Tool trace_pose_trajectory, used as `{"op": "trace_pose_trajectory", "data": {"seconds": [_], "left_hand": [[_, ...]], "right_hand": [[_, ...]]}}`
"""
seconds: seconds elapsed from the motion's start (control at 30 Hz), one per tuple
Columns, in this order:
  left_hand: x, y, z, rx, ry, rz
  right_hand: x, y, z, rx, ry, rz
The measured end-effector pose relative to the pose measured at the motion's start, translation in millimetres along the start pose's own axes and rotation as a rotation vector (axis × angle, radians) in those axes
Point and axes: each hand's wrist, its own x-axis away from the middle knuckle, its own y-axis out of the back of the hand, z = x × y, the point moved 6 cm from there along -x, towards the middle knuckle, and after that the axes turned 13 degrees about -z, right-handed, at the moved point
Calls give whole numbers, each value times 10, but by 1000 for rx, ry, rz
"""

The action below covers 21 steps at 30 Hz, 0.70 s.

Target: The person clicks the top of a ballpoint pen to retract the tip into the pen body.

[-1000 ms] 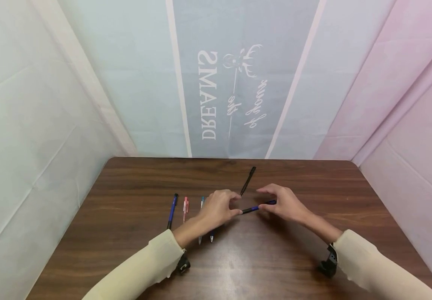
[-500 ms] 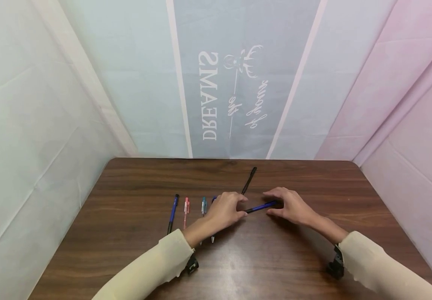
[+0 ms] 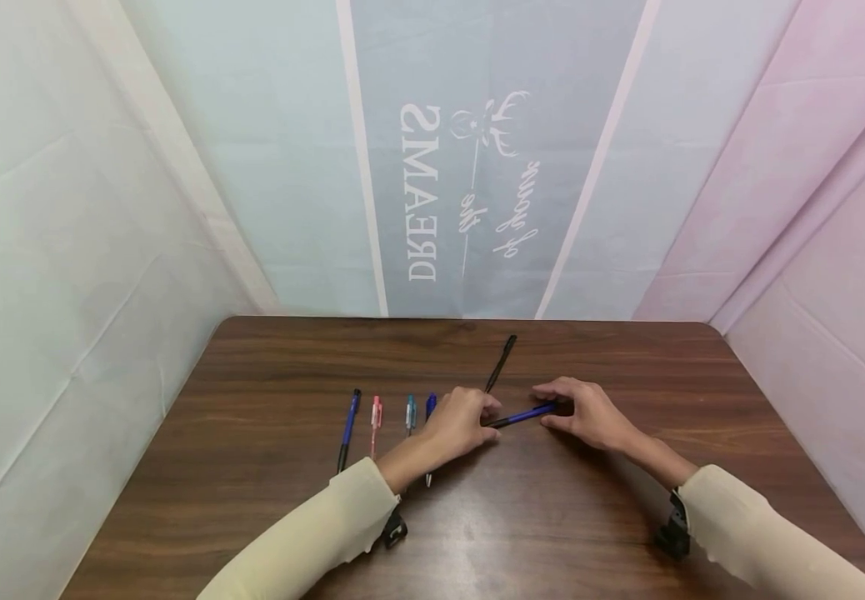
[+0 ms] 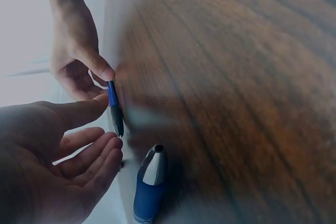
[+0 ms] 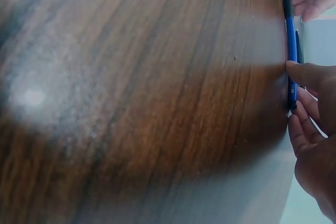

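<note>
While a blue-and-black pen [image 3: 526,415] lay slantwise between the two hands, at or just above the desk [image 3: 590,517], the right hand [image 3: 586,412] pinched its blue rear end between thumb and fingers; the left hand [image 3: 453,423] had its fingers loosely bent near the dark tip, a gap between thumb and fingertips, and whether it touched the pen was unclear. Guiding the pen seemed to be the step, and doing it well called for a light right pinch as anchor, a soft left touch to steer the tip, and care not to nudge the neighbouring pens. Only the head view took in a pink pen [image 3: 376,414], a teal pen [image 3: 411,411] and, at the row's left end, a matching pen [image 3: 348,431]; a black pen [image 3: 501,363] lay beyond the left hand. The left wrist view brought up close the silver tip of a blue pen [image 4: 148,198], while the right wrist view showed the right thumb's contact most plainly.
</note>
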Motion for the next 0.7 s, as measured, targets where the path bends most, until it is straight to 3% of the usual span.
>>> {"op": "trace_pose_trajectory", "data": {"seconds": [0.43, 0.7], "left_hand": [[-50, -49, 40, -40, 19, 12], [-80, -77, 27, -84, -48, 33]], "right_hand": [[-7, -12, -19, -6, 12, -17], [10, -33, -7, 26, -9, -14]]}}
